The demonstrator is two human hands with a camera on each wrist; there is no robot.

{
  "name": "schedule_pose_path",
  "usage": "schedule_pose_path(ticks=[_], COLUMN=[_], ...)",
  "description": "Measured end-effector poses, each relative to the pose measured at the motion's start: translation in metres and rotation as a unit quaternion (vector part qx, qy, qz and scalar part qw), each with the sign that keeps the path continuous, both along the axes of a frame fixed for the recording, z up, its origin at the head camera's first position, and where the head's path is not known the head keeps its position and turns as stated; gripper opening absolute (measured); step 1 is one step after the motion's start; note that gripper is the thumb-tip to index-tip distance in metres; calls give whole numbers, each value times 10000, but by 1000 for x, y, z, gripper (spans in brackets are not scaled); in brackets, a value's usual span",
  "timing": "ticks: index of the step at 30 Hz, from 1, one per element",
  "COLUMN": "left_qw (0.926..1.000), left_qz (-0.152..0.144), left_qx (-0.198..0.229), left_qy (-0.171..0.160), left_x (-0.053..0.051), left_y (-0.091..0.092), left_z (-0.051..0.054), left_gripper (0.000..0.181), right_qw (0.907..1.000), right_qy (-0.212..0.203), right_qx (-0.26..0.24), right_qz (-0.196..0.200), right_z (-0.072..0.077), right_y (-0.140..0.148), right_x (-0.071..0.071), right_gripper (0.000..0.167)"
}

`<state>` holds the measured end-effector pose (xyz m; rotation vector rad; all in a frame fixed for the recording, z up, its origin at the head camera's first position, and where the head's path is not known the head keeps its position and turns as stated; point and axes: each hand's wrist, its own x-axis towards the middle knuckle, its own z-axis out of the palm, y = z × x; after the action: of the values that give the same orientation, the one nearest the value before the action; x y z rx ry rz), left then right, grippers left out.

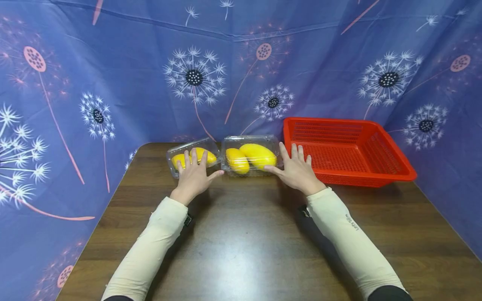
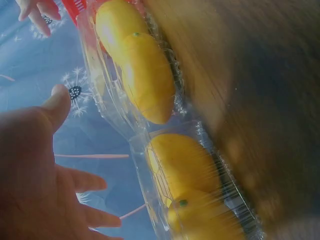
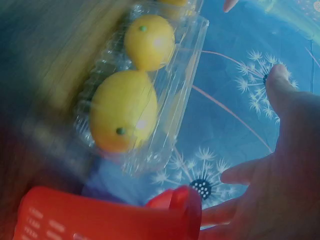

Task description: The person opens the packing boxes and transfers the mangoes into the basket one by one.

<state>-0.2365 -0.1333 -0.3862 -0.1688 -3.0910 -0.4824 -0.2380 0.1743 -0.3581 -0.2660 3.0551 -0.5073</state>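
Observation:
Two clear plastic boxes stand side by side at the back of the table, each with two yellow mangoes inside. My left hand (image 1: 193,177), fingers spread, is over the front of the left box (image 1: 170,158) and partly hides its mangoes (image 1: 206,155). The left wrist view shows this hand (image 2: 35,170) apart from the boxes. At the right end of the right box (image 1: 250,140), beside its mangoes (image 1: 260,155), is my right hand (image 1: 299,172), fingers spread and nothing held. The right wrist view shows that hand (image 3: 270,175) apart from the box (image 3: 170,125).
A red plastic basket (image 1: 380,177) with slotted walls stands on the right, close to my right hand and the right box. The wooden table (image 1: 233,234) extends toward me. A blue dandelion-print cloth (image 1: 226,83) hangs behind and along the sides.

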Motion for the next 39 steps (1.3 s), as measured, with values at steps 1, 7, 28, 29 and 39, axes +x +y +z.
schedule_pose_path(ticks=[1,7,28,29,39], left_qw=[10000,9999,9950,9949,9946], left_qz=[46,161,858,860,891], left_qx=[-34,-29,483,504,536], left_qy=[28,53,151,165,46], left_x=[0,0,-1,-1,-5], left_y=[-1,-5,-28,-29,-39], left_z=[0,1,4,4,4], left_gripper=[96,94,88,88,89], right_qw=[10000,9996,9955,9954,9917], right_qy=[14,124,418,433,614], right_qx=[-41,-180,-409,-398,-270], right_qz=[24,181,741,755,1099], right_z=[0,0,3,3,2], right_y=[-2,-12,-46,-48,-64], right_x=[-1,-5,-26,-27,-39], right_gripper=[102,102,100,100,87])
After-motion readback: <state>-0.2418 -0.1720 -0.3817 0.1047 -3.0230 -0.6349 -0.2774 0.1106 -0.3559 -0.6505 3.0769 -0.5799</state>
